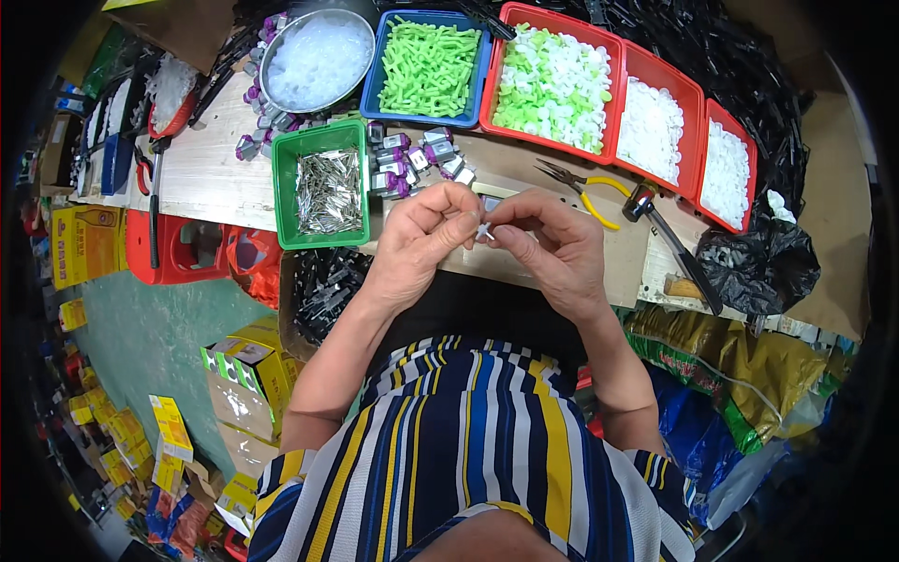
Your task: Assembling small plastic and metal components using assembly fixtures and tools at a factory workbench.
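My left hand (pixel 421 239) and my right hand (pixel 548 244) meet in front of my chest at the bench's near edge. Between their fingertips they pinch one small white plastic part (pixel 484 230). Both hands have their fingers closed on it. Just beyond my left hand stands a green tray of small metal pins (pixel 326 187). A cluster of small purple and grey parts (pixel 412 159) lies behind my fingers.
At the back sit a metal bowl of clear pieces (pixel 316 58), a blue tray of green parts (pixel 429 66) and red trays of white and green parts (pixel 552 80). Yellow-handled pliers (pixel 585 187) and a hammer (pixel 670 248) lie right. Black bags, boxes and crates surround the bench.
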Tool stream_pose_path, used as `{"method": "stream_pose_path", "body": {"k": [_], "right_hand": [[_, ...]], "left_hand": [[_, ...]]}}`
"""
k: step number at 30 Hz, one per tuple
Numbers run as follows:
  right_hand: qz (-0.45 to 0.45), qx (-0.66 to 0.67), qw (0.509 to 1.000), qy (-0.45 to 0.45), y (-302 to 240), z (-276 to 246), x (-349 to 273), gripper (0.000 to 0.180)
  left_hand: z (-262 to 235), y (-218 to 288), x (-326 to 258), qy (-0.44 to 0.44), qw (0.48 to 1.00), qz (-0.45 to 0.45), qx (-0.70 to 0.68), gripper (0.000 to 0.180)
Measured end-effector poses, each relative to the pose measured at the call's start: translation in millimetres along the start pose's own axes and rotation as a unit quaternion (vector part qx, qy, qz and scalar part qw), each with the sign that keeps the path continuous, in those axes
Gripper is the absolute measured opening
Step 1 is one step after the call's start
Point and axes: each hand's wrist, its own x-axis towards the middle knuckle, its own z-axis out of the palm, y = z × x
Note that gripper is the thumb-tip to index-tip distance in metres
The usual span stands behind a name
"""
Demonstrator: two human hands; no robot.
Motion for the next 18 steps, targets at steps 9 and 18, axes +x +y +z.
{"method": "stream_pose_path", "body": {"k": [9, 18], "right_hand": [[-0.051, -0.12, 0.991, -0.015, 2.1, -10.7, -4.1, 0.011], [-0.171, -0.445, 0.87, 0.123, 34.7, -32.8, -17.6, 0.012]], "left_hand": [[-1.1, -1.7, 4.5, -0.056, 0.998, -0.039, 0.012, 0.018], [3.3, -9.4, -0.5, 0.052, 0.764, 0.323, 0.556, 0.021]]}}
